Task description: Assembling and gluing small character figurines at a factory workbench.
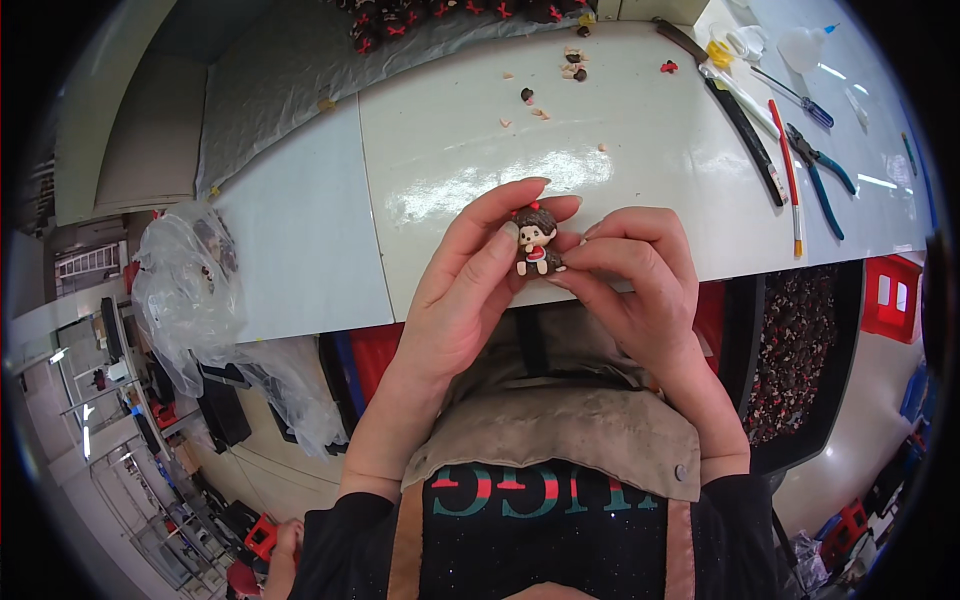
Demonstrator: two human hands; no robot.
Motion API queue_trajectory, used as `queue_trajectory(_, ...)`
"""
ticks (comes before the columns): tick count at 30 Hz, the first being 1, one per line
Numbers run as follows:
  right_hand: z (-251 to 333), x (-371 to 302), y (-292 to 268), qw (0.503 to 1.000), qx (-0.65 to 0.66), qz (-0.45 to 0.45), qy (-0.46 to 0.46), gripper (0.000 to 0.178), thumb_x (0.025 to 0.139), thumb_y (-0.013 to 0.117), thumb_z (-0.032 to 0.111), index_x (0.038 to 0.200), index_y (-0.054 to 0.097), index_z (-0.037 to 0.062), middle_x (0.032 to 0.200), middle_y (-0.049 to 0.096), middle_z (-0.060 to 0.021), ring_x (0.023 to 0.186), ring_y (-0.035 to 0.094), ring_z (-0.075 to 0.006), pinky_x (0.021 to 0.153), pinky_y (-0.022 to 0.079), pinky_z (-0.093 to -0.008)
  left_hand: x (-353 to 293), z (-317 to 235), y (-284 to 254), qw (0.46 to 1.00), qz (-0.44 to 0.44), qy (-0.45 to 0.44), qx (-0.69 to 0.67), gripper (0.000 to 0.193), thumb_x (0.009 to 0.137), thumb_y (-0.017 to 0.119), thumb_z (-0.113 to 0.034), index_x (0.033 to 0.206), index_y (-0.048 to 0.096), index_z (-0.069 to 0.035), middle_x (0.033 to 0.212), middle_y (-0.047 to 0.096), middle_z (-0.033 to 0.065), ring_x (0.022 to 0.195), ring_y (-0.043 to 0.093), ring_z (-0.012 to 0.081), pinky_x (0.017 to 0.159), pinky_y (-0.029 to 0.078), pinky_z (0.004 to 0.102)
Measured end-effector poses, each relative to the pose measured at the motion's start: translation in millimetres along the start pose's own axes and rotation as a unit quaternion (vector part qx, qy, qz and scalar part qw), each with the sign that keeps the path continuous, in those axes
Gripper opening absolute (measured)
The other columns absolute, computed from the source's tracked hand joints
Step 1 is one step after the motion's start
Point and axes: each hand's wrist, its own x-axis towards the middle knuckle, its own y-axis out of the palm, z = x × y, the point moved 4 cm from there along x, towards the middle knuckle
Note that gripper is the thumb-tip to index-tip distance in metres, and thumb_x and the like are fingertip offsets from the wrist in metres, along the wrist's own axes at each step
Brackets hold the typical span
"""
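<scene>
A small brown figurine with a cream face, a red bow on its head and a red patch on its chest stands upright over the table's near edge. My left hand grips it from the left, thumb in front and fingers behind. Close against its right side, my right hand is closed in a pinch at the figurine's lower edge. A tiny pale bit shows by those fingertips, but I cannot make out what it is.
Small figurine parts lie scattered on the white table. To the right are nippers, a red brush, a screwdriver, a black-handled tool and a squeeze bottle. A black bin of parts stands below.
</scene>
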Motion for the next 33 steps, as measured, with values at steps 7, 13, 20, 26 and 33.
queue_trajectory(7,1.0,0.3,-1.9,1.0,-0.001,0.007,-0.004,0.029,0.065,0.08,0.001,0.089,0.064,0.007,0.093,0.054,-0.0062,0.08,0.057,-0.0162,0.06,0.051,-0.0252,2.8,1.5,-2.8,1.0,-0.01,0.0,0.018,0.03,0.099,0.042,-0.017,0.128,0.046,-0.009,0.131,0.05,0.0179,0.112,0.055,0.0194,0.094,0.045,0.0356)
queue_trajectory(13,-1.7,-2.3,0.6,1.0,0.01,0.012,0.009,0.03,0.066,0.079,-0.001,0.092,0.064,0.0056,0.095,0.054,-0.0071,0.081,0.058,-0.0161,0.062,0.053,-0.0246,2.5,1.6,-1.8,1.0,-0.014,0.021,0.003,0.031,0.099,0.044,-0.017,0.128,0.046,-0.005,0.13,0.051,0.0136,0.113,0.052,0.0175,0.097,0.043,0.0333)
queue_trajectory(20,0.4,-1.5,0.1,1.0,0.006,0.028,0.012,0.028,0.069,0.077,-0.001,0.093,0.064,0.0047,0.096,0.055,-0.0077,0.082,0.059,-0.0169,0.064,0.053,-0.0251,0.3,-1.1,-1.7,1.0,-0.011,0.009,-0.019,0.035,0.096,0.044,-0.009,0.13,0.044,-0.004,0.132,0.049,0.0145,0.116,0.051,0.0176,0.099,0.041,0.0331)
queue_trajectory(26,0.0,4.8,-5.7,0.993,0.073,0.026,0.092,0.022,0.075,0.071,-0.002,0.096,0.063,0.0021,0.094,0.06,-0.0096,0.082,0.061,-0.0184,0.065,0.052,-0.0257,-0.5,-2.1,3.5,0.999,-0.049,0.001,0.021,0.039,0.093,0.046,-0.004,0.132,0.042,-0.003,0.132,0.05,0.0147,0.118,0.05,0.0167,0.099,0.041,0.031)
queue_trajectory(33,-1.9,6.0,-2.3,0.993,0.045,0.04,0.097,0.022,0.077,0.068,-0.004,0.098,0.063,0.0002,0.092,0.063,-0.0102,0.079,0.063,-0.0196,0.067,0.052,-0.0275,-2.7,-0.2,5.6,0.994,-0.038,0.027,0.101,0.045,0.092,0.047,0.001,0.136,0.041,-0.001,0.13,0.051,0.0121,0.118,0.049,0.0145,0.099,0.04,0.0281)
